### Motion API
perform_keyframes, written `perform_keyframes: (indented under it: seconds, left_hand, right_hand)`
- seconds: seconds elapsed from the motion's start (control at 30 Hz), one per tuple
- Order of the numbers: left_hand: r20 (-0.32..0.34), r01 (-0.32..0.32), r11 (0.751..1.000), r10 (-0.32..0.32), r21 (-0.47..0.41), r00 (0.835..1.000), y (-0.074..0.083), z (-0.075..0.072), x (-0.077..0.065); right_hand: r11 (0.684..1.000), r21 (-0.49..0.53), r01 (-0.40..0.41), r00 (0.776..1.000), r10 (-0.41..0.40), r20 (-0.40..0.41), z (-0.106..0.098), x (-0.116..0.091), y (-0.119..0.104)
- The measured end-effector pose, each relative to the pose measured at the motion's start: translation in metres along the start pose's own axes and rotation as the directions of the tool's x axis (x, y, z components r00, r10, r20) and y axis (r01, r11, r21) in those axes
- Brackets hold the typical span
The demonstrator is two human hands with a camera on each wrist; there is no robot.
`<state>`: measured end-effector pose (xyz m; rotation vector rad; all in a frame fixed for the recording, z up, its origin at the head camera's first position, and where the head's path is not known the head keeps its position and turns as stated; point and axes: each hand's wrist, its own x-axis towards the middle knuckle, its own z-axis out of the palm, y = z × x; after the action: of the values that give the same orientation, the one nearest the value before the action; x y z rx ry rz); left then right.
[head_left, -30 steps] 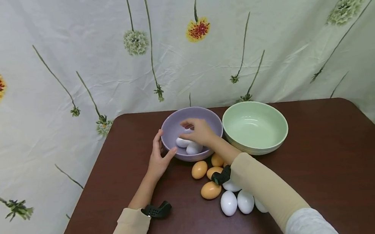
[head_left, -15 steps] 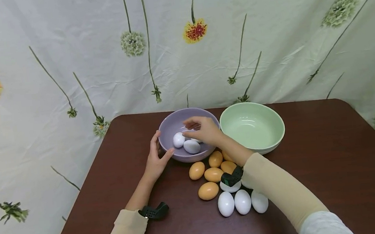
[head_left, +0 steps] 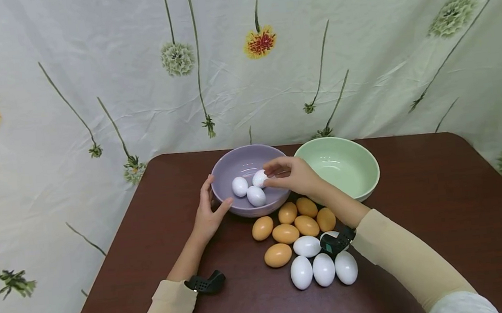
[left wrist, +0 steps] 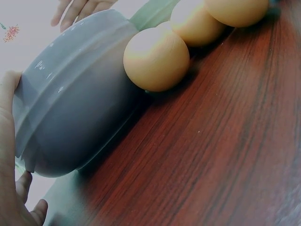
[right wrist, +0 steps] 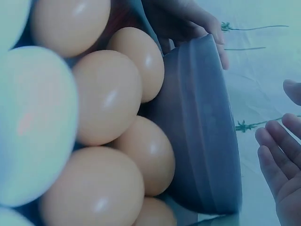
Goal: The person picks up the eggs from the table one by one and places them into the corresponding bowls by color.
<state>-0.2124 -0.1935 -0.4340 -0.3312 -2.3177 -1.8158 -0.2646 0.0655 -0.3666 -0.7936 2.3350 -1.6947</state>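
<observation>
L hand is holding the purple bowl by its L side, nr the table's far edge, thumb & fingers spreading round the wall. 3 white eggs are lying inside. Brown eggs are sitting just nearer than the bowl. R hand is hovering over its R rim, thumb & fingers parting, gripping nothing. Loose white eggs are lying twd the near edge; green bowl is standing R, by the far edge. Eggs are looking smooth & stiff, prob. light, slippery, maybe fragile: best hold = gentle pinch round the widest pt.
</observation>
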Motion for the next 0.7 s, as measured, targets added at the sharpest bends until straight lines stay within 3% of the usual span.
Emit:
perform_keyframes:
  seconds: [0.27,0.7]
  left_hand:
    - [0.003,-0.003,1.0,0.003,0.008,1.0,0.0,0.0,0.002]
    - [0.003,0.0,1.0,0.0,0.02,1.0,0.001,0.0,-0.001]
  right_hand:
    - [1.0,0.012,-0.024,1.0,0.024,-0.018,-0.019,-0.029,0.008]
    - [0.999,-0.022,0.028,0.999,-0.028,-0.027,-0.043,-0.066,0.019]
